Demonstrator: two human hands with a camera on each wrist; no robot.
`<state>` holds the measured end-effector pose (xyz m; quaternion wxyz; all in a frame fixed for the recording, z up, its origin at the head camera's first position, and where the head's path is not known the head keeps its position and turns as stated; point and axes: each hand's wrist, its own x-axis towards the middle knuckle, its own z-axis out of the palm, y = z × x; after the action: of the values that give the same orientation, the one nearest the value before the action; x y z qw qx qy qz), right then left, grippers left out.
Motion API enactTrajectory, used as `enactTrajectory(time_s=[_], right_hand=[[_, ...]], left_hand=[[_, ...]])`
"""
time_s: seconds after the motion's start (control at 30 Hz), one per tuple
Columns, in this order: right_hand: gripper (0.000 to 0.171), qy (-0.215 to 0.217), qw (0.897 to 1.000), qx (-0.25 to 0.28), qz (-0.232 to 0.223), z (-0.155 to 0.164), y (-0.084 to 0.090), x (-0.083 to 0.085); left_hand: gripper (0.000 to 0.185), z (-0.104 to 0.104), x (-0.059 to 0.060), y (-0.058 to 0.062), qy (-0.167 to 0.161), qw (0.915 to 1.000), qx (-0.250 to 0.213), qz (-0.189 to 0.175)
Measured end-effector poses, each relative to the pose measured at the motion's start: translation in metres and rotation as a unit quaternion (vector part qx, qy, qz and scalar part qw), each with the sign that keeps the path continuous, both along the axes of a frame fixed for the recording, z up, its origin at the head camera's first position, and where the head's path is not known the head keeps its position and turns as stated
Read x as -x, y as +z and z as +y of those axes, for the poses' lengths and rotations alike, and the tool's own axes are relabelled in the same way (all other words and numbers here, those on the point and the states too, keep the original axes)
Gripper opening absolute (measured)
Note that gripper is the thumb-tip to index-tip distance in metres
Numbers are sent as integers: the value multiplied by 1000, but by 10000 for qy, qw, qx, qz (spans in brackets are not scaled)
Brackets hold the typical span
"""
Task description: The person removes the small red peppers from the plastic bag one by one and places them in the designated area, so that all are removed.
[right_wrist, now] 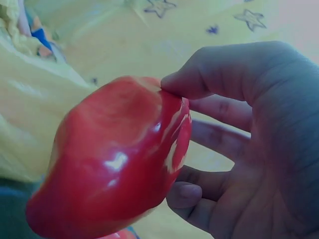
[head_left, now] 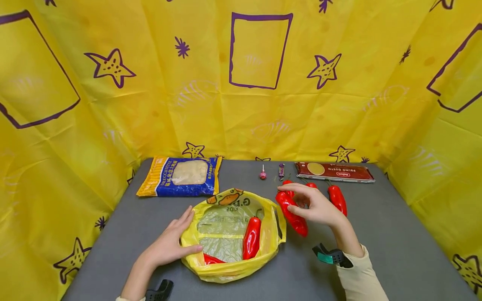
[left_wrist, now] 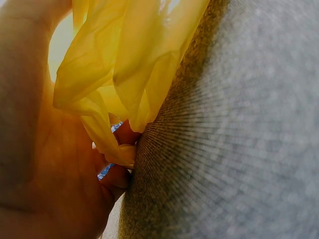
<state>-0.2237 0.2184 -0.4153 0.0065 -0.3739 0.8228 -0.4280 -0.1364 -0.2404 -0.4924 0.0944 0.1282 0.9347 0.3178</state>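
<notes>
Right hand fingers pinch a red pepper just right of the yellow bag. Left hand clamps the bag's left rim. 2 peppers inside already. Pepper looks glossy, firm, likely slippery: grip mid-body. Bag thin, floppy.

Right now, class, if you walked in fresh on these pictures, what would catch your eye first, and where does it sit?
First, the long glossy red pepper held in the right hand, lifted just right of the crinkled yellow plastic bag at the middle of the grey table. Next, the left hand holding the bag's left rim, with another red pepper lying inside. Behind it all hangs a bright yellow backdrop with purple stars.
</notes>
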Motion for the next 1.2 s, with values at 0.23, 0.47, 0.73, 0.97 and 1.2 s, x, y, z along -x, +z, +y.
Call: enactTrajectory(time_s=[0.23,0.47,0.73,0.97,1.2], right_hand=[[53,-859,9962,-95,31,30,11,6],[54,-1615,9860,-427,19,66,12,9],[55,-2367,9688,-650,-330,108,2,8],[56,-3152,9429,-860,-648,138,-16,5],[54,-3638,9253,-1046,-243,159,-40,8]], left_hand=[[114,-2,3,2,18,9998,18,176],[115,-1,4,2,40,9997,52,226],[115,-1,4,2,17,9999,80,146],[114,0,3,3,-3,9999,66,75],[114,2,0,1,-10,9997,64,244]])
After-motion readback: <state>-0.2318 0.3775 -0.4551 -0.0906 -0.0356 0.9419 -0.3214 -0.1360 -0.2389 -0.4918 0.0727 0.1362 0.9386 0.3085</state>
